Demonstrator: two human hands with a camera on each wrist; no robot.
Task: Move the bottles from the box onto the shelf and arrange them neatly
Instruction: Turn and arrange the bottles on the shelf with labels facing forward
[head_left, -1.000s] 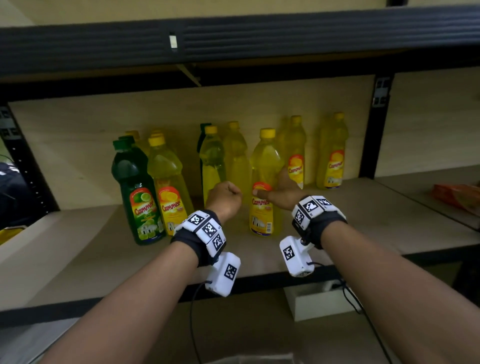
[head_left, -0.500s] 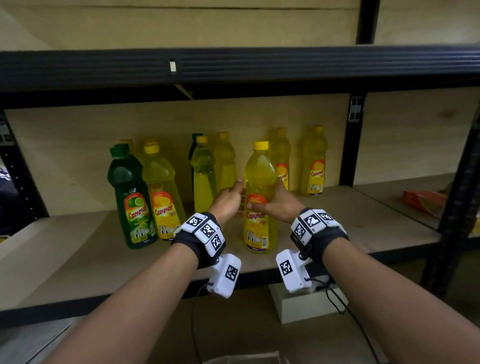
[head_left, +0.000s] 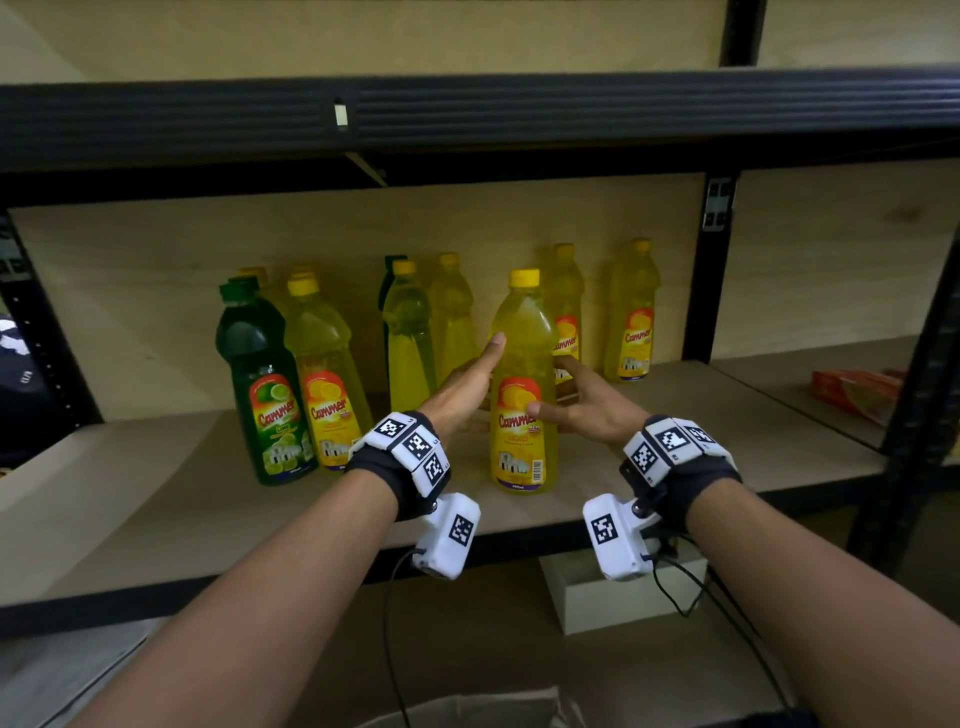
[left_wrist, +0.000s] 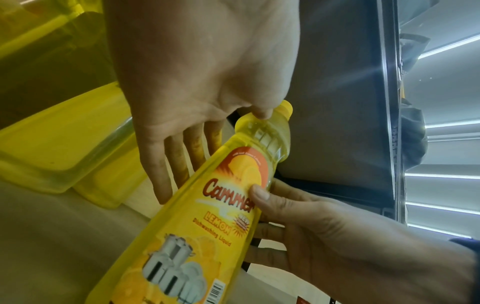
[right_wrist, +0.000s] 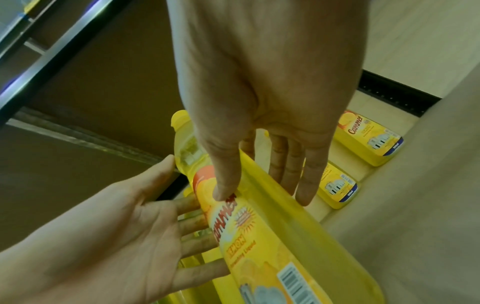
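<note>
Head view shows a yellow bottle (head_left: 523, 384) standing upright near the front of the shelf (head_left: 156, 499), its label reading "Cammer", with "LEMON Dishwashing Liquid" legible from the left wrist. The left hand (head_left: 462, 389), at the bottle's 9 o'clock, has released fingers held straight beside it. The right hand (head_left: 582, 410), at 3 o'clock, is relaxed too, thumb tip resting on the label. At 9 o'clock from them stand a green Cammer bottle (head_left: 262, 384) and another yellow one (head_left: 324, 379).
</note>
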